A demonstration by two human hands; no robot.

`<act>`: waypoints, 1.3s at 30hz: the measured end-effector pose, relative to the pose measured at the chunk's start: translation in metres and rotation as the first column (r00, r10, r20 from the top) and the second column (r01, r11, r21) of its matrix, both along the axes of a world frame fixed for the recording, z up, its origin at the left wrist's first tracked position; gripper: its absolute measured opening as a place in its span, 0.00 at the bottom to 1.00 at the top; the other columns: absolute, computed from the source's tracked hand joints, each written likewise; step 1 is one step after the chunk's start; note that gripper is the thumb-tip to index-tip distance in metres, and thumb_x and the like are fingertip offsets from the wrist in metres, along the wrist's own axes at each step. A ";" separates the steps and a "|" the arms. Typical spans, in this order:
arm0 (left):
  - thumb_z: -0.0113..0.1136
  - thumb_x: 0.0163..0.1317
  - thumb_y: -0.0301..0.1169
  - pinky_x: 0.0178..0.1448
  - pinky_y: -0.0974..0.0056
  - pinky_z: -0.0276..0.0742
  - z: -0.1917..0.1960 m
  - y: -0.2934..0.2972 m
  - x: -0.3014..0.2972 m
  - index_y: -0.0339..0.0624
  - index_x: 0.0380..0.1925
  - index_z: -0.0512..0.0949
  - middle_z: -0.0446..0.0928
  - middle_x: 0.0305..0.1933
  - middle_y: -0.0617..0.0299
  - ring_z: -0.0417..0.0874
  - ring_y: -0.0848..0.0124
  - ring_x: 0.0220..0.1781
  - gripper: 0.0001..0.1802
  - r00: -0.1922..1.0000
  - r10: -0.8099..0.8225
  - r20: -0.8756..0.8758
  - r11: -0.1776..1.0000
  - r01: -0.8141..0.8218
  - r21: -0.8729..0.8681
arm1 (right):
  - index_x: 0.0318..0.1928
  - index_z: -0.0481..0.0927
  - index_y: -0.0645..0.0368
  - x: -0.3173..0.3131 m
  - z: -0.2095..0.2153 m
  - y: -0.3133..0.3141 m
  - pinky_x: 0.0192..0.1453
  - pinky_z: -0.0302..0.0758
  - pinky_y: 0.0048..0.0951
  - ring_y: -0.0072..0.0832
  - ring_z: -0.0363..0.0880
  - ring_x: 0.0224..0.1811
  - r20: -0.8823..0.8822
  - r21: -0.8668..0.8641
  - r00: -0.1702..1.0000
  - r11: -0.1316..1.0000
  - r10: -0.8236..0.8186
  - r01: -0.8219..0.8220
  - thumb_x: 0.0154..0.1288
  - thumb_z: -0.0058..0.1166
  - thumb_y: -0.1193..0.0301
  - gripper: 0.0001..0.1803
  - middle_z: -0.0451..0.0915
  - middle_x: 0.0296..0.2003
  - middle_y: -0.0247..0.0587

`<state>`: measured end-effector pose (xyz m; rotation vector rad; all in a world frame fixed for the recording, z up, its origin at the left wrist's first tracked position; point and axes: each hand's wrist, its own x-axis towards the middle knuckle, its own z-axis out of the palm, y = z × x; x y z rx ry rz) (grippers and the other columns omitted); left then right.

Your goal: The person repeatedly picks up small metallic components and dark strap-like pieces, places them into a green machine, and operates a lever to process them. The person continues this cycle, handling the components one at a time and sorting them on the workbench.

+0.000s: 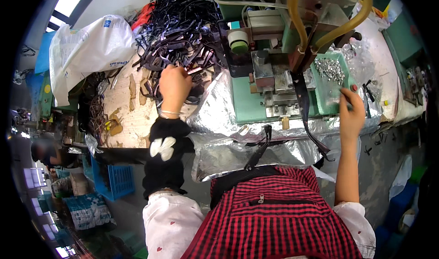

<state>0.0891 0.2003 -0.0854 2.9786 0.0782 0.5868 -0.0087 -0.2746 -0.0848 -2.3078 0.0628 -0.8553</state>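
Note:
Just in front of a heap of black straps (187,44), my left hand (175,87) is closed, its fingers curled toward the pile. Whatever those fingers hold is hidden. My right hand (352,115) is at the right edge of a green tray (325,104), fingertips bent over it, thumb and forefinger apart with nothing visible between them. Small shiny metal pieces (330,70) lie at the tray's far end. Between my hands stands a green press machine (247,106). A black strap (302,99) hangs from its working point over the front edge.
Silvery foil (228,154) covers the table's front edge, with a short black strap (259,151) on it. A white sack (91,53) stands at the back left. Yellow tubes (363,19) loop above the machine. A blue crate (120,181) is on the floor at left.

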 end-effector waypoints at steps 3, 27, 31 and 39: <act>0.69 0.52 0.33 0.43 0.53 0.78 0.021 0.003 -0.013 0.41 0.27 0.84 0.78 0.32 0.54 0.82 0.53 0.37 0.07 0.998 -0.024 -0.066 0.982 0.011 -0.188 | 0.46 0.84 0.64 -0.033 -0.005 -0.030 0.49 0.76 0.26 0.22 0.80 0.41 -0.085 0.168 0.992 0.980 -0.092 0.105 0.66 0.59 0.79 0.09 0.85 0.41 0.35; 0.61 0.69 0.23 0.44 0.68 0.81 0.076 -0.112 -0.081 0.32 0.43 0.81 0.85 0.44 0.50 0.85 0.70 0.40 0.06 0.798 -0.072 0.598 0.556 0.530 -0.640 | 0.65 0.67 0.65 -0.003 0.124 0.120 0.65 0.71 0.32 0.30 0.82 0.52 0.178 0.820 0.863 0.414 0.473 -0.396 0.62 0.59 0.80 0.30 0.81 0.50 0.47; 0.72 0.56 0.24 0.35 0.68 0.78 0.111 -0.168 -0.103 0.35 0.37 0.82 0.85 0.46 0.46 0.85 0.66 0.34 0.10 0.381 -0.727 0.572 0.448 0.894 -0.025 | 0.67 0.69 0.66 -0.008 0.126 0.106 0.68 0.69 0.35 0.34 0.79 0.60 0.084 0.686 0.825 0.568 0.559 -0.455 0.62 0.55 0.81 0.31 0.79 0.58 0.48; 0.76 0.46 0.22 0.20 0.69 0.67 0.097 -0.203 -0.088 0.41 0.36 0.83 0.86 0.40 0.48 0.76 0.70 0.19 0.16 0.257 -0.828 0.499 0.355 0.929 0.110 | 0.53 0.82 0.59 0.018 0.027 0.013 0.57 0.78 0.41 0.49 0.83 0.51 -0.267 -0.041 0.921 0.951 0.284 -0.305 0.61 0.49 0.79 0.19 0.85 0.48 0.51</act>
